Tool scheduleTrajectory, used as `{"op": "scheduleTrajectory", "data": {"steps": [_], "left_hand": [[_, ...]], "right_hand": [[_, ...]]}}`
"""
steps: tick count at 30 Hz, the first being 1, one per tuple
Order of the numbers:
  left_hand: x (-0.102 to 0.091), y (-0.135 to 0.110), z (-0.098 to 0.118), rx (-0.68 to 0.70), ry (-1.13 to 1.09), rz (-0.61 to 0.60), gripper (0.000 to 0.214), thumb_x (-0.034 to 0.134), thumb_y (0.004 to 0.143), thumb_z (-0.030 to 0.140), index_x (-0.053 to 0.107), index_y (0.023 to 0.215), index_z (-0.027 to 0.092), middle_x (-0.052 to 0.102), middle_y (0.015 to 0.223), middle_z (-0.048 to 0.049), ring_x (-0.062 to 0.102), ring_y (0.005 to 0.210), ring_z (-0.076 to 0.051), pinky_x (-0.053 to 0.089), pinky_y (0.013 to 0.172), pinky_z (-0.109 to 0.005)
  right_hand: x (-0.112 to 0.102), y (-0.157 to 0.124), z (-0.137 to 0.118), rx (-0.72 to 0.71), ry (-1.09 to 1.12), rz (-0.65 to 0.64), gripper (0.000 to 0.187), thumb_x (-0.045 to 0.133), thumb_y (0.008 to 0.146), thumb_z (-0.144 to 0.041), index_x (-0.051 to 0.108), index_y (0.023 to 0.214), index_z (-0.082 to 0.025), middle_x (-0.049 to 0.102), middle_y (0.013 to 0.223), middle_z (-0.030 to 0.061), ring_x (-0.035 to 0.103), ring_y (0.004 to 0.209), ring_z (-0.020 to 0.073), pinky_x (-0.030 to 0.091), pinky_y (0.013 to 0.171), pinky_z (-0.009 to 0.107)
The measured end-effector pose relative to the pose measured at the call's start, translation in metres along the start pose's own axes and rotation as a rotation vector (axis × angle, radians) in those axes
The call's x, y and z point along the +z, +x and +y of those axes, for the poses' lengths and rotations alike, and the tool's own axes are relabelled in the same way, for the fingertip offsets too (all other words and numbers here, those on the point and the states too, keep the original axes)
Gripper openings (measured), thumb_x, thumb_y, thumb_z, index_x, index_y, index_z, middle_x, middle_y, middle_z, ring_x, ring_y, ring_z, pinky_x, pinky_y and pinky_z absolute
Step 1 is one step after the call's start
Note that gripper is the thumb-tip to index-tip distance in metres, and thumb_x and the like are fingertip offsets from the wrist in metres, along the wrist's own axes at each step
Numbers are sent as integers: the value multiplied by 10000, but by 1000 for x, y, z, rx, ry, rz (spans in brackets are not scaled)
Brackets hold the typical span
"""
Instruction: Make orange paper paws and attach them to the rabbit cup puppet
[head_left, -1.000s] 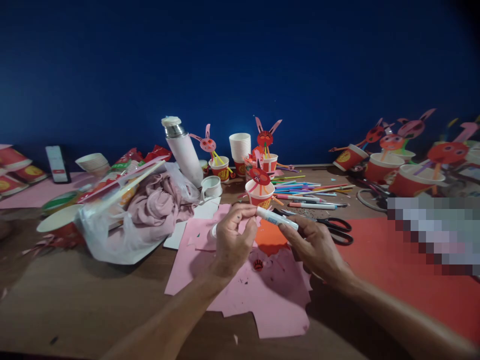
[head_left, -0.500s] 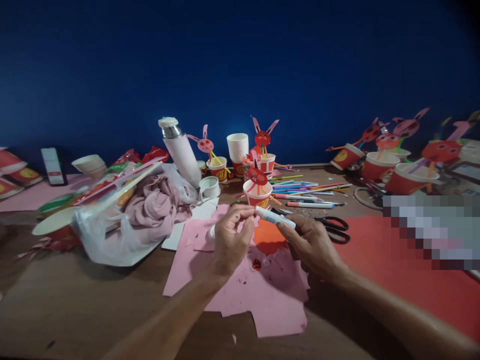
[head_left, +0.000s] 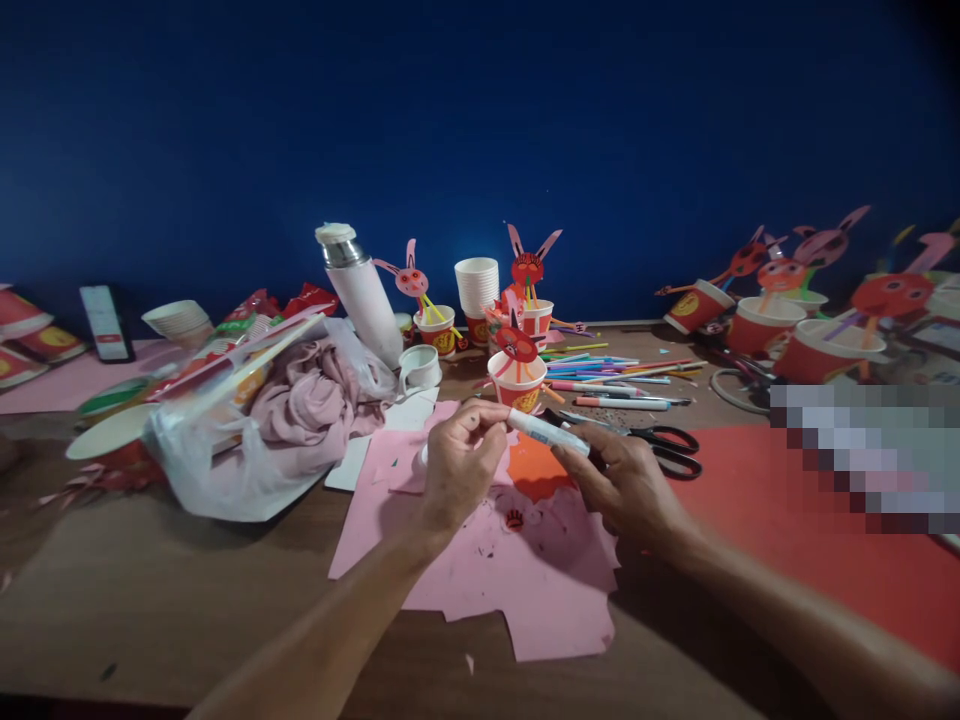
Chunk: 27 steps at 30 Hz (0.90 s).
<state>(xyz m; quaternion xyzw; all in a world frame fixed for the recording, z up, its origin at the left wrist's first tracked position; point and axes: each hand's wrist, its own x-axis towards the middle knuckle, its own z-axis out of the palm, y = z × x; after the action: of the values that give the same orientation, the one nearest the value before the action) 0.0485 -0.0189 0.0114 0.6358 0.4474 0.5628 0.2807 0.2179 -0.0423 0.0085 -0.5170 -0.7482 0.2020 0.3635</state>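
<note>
Between my two hands is a slim white glue stick with blue print, tilted down to the right. My right hand grips its lower end between thumb and fingers. At its upper left end, my left hand is closed, with its fingertips on the tip. Below lies a sheet of pink paper with ragged cut edges. A small red-and-black cutout rests on it, and an orange paper piece lies partly behind my right hand. Just beyond stands a paper cup with a red rabbit-like face.
Black-handled scissors lie right of my right hand, by red paper. Behind are straws and markers. Left are a plastic bag and a thermos. More decorated cups stand at right.
The view has shifted slightly. Both hands stay on the glue stick, with only a small change in how it and the fingers sit.
</note>
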Motion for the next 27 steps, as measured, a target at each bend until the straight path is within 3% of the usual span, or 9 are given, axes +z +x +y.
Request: {"op": "scheduleTrajectory", "data": {"steps": [6,16,27], "left_hand": [[0,-2,0,10,23,-20,173,481,693,76,641,714,138,636,779,-39,573,746,-135,439,631,-221],[-1,0,0,-9,34,-42,167,481,682,93,639,687,148,630,731,-20,570,693,-123,438,600,-211],[-1,0,0,-18,-31,-16,166,496,687,96,649,711,155,631,791,-27,569,780,-142,440,677,-230]], "right_hand": [[0,0,2,-2,-84,59,307,434,840,-398,577,705,-163,469,432,-39,418,378,89,297,397,197],[-1,0,2,20,4,31,299,431,841,-403,560,725,-160,454,425,-47,426,373,94,304,401,202],[-1,1,2,33,-21,-31,288,426,843,-388,537,686,-173,461,462,-40,408,403,94,280,415,206]]}}
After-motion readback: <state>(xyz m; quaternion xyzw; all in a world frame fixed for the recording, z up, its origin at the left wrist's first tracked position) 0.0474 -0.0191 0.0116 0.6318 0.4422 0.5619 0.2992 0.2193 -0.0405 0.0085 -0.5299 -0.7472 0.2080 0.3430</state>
